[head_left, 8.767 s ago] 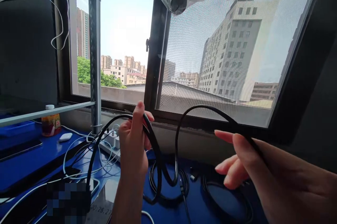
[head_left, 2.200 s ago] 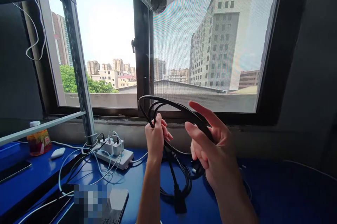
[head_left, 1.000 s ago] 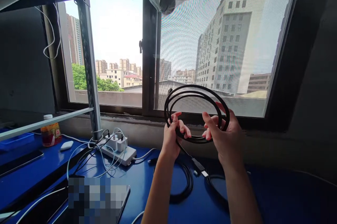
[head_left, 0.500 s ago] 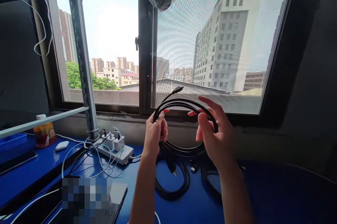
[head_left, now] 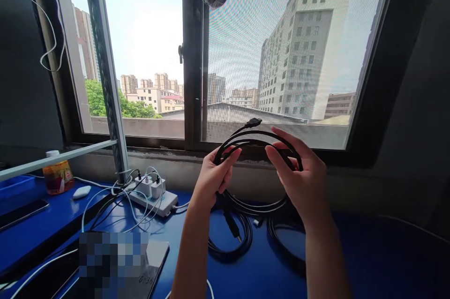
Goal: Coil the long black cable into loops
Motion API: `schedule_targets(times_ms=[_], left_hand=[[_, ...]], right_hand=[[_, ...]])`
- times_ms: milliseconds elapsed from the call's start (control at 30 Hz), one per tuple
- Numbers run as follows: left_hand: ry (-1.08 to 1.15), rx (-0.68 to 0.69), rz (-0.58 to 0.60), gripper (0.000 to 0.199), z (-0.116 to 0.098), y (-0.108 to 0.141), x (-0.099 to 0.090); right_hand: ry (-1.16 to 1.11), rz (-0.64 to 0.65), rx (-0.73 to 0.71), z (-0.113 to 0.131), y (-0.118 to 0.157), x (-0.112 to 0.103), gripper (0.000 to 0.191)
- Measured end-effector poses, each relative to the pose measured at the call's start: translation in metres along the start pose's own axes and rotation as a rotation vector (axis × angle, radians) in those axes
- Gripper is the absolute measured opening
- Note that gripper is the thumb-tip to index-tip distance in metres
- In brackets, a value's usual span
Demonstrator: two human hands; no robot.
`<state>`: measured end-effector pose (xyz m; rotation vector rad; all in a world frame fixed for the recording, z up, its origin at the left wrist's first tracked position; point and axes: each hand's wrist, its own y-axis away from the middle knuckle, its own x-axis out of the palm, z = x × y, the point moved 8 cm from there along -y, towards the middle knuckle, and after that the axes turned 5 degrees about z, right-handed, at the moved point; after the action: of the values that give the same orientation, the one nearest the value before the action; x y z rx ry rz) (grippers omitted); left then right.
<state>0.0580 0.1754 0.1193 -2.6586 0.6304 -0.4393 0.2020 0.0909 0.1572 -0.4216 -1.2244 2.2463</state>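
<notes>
1. Currently, a looped black cable (head_left: 260, 133) is held up between two hands, above the tabletop (head_left: 369, 252) and towards its window-side edge. The step in hand is judged to be the gathering and evening of the loops.

2. By the left hand (head_left: 214, 177), the bundle is pinched between thumb and curled fingers. At the right hand (head_left: 309, 182), the thumb and forefinger tips are spread apart, with the cable lying in the crook (whether it is pressed by the other fingers cannot be told).

3. One plug (head_left: 253, 123) is pointed outward above the loops. A lower plug (head_left: 232, 225) is seen below the left hand, in front of a coiled cable (head_left: 248, 238); it seems to belong to the held length. Another coil (head_left: 277, 245) is laid to the right, also towards the window-side edge.

4. For the next move, a firm left pinch would be called for, with the right fingers drawn together around the strands. The loops would need to be kept level, and both loose ends controlled so that neither is snagged.
</notes>
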Motion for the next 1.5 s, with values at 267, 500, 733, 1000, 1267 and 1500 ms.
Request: schedule_targets(times_ms=[267,500,733,1000,1267,1500], left_hand=[[0.008,-0.019,0.03,0.039,-0.001,0.003,0.005],[0.007,-0.079,0.069,0.036,0.002,0.005,0.008],[-0.031,-0.108,0.037,0.035,0.003,0.005,0.004],[-0.136,-0.035,-0.069,0.067,0.003,0.001,-0.006],[-0.16,0.046,0.055,0.058,-0.008,0.003,0.004],[-0.102,0.024,-0.03,0.044,-0.009,0.003,-0.007]], right_hand=[[0.079,-0.014,-0.157,0.001,-0.001,0.0,0.039],[0.299,-0.054,-0.317,0.004,0.003,0.0,0.03],[0.456,-0.035,-0.367,0.0,0.004,0.009,0.034],[0.356,-0.037,-0.372,0.007,0.005,0.008,0.02],[0.288,-0.008,-0.288,0.005,0.003,0.009,0.02],[0.271,-0.144,-0.201,-0.004,0.004,0.004,0.031]])
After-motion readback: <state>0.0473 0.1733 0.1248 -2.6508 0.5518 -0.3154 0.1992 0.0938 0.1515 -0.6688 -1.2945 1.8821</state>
